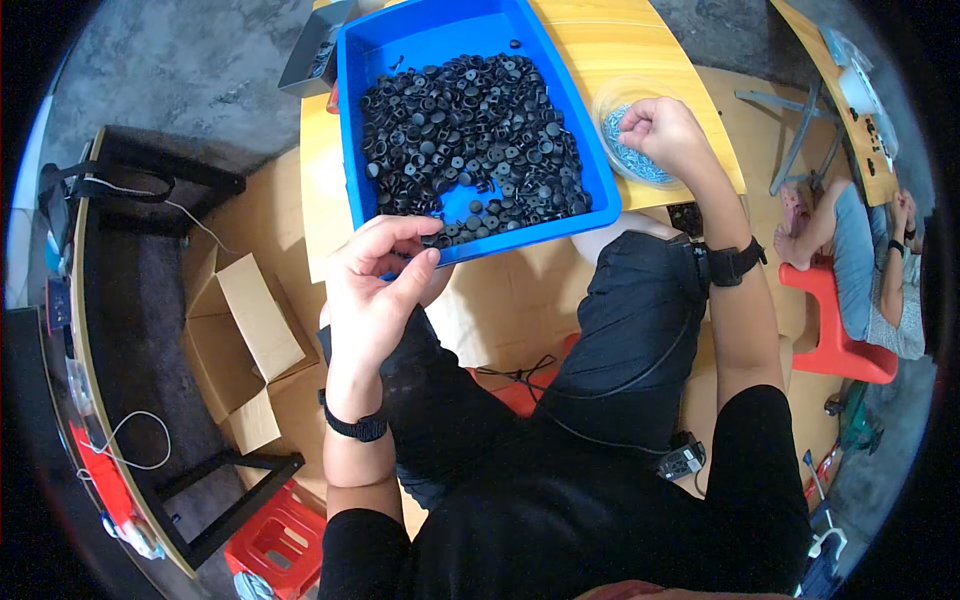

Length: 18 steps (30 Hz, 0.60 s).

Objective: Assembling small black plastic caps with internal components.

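Note:
My left hand (375,280) is at the near left corner of a blue plastic tray (480,243). Its thumb and forefinger are closed around a small black plastic cap (431,241) at the tray's rim. Loose black round plastic caps (465,130) lie heaped in the tray, some solid and some with a hole. To the right, my right hand (662,132) hovers over a clear round bowl (603,92) of small silvery screws (630,155). Its fingertips are pinched together, and whatever they hold is too small to make out.
The tray rests on a yellow wooden table (640,50), with a dark grey box (305,65) behind its left side. An open cardboard box (262,320) and a red stool (275,545) stand at left. Another person (865,260) sits at right beside a second table (840,110).

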Motion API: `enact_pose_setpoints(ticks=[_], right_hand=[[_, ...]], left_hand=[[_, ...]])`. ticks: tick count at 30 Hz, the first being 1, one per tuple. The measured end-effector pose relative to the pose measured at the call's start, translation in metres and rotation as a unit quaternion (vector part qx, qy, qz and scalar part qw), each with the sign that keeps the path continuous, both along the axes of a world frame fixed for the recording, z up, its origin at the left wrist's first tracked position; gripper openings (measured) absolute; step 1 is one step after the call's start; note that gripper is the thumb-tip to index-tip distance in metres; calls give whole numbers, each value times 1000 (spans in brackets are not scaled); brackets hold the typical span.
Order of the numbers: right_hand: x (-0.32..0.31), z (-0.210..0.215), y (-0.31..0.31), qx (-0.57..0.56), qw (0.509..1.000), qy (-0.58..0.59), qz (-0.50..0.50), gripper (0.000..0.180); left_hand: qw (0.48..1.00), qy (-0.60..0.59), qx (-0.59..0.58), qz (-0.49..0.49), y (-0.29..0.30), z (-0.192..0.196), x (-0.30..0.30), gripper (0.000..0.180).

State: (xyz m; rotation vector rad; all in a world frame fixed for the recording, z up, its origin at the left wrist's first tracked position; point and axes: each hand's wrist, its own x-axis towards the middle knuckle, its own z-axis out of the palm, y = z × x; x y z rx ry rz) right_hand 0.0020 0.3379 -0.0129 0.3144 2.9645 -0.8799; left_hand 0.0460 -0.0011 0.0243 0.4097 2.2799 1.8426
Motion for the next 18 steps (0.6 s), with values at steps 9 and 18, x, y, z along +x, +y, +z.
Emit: enact_pose_setpoints(ticks=[9, 18], right_hand=[[-4, -1, 3, 57, 996, 9, 65, 15], [47, 40, -38, -382, 916, 109, 51, 14]], left_hand=[[1000, -19, 2, 13, 4, 2, 12, 19], [982, -30, 175, -62, 12, 2, 24, 27]])
